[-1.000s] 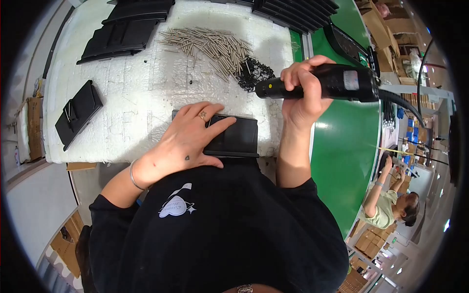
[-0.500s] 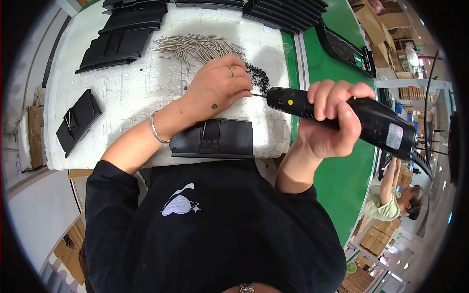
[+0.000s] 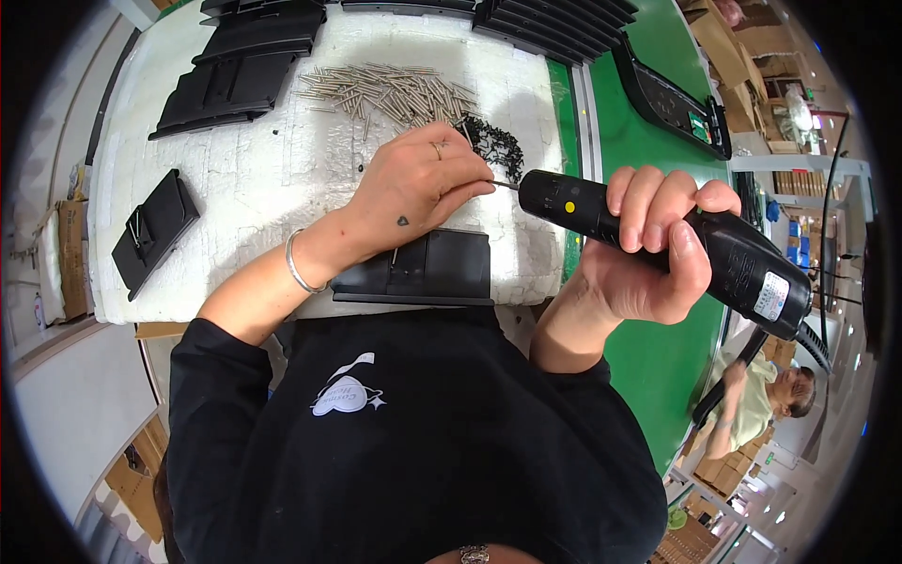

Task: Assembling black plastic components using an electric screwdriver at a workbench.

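My right hand [image 3: 658,244] is wrapped round a black electric screwdriver [image 3: 742,268], held almost level above the table's right side. Its thin metal bit [image 3: 505,184] points left to my left hand [image 3: 423,179]. The left fingertips are pinched together at the bit's tip; whatever small piece they hold is hidden. Below that hand, at the near table edge, lies a black plastic panel [image 3: 456,263] with a slim metal pin on it, partly covered by the wrist. Behind the hand are a pile of metal pins [image 3: 390,92] and a heap of small black screws [image 3: 498,150].
Another black panel [image 3: 155,230] with pins lies at the left. Stacked black panels [image 3: 225,89] stand at the far left, more [image 3: 554,23] at the far right. A black frame with a circuit board [image 3: 672,103] rests on the green surface [image 3: 648,376]. A co-worker [image 3: 752,404] is at the right.
The screwdriver and my right hand have shifted slightly right and nearer. My left hand has dropped a little, its fingertips still at the bit. The co-worker's arms have moved, now with a dark piece.
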### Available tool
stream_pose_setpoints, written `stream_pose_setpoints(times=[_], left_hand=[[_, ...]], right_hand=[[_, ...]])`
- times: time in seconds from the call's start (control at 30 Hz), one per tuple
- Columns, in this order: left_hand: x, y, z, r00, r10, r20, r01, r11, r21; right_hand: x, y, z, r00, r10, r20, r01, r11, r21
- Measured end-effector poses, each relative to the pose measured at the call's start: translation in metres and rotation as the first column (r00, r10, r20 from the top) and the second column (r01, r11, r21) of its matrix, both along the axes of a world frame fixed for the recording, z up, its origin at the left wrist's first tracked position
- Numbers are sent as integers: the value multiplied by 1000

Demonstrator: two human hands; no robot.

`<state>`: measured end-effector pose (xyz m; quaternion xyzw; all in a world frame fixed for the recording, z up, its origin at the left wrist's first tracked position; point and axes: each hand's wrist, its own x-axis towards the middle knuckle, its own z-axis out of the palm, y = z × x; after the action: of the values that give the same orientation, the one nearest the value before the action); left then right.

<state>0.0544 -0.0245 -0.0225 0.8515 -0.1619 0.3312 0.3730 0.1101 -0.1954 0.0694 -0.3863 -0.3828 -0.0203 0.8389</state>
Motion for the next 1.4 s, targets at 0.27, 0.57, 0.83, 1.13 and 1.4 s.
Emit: stream_pose_setpoints(times=[0.27, 0.57, 0.83, 1.13, 1.4], left_hand=[[-9, -2, 1, 1000, 5, 1, -5, 1000, -4], [-24, 15, 7, 985, -167, -52, 160, 980, -117], [-28, 65, 9, 981, 138, -132, -117, 980, 159], [-24, 119, -26, 783, 564, -263, -379, 767, 518], [-74, 40, 2, 940, 255, -225, -230, 964, 132]], right_hand=[[-4, 0, 1, 996, 77, 37, -76, 997, -27], [-12, 4, 10, 963, 243, 118, -235, 969, -78], [-13, 15, -5, 981, 190, 28, -187, 979, -79], [-14, 10, -1, 991, 134, 28, -132, 987, -88], [-32, 8, -4, 978, 197, 69, -183, 969, -167]])
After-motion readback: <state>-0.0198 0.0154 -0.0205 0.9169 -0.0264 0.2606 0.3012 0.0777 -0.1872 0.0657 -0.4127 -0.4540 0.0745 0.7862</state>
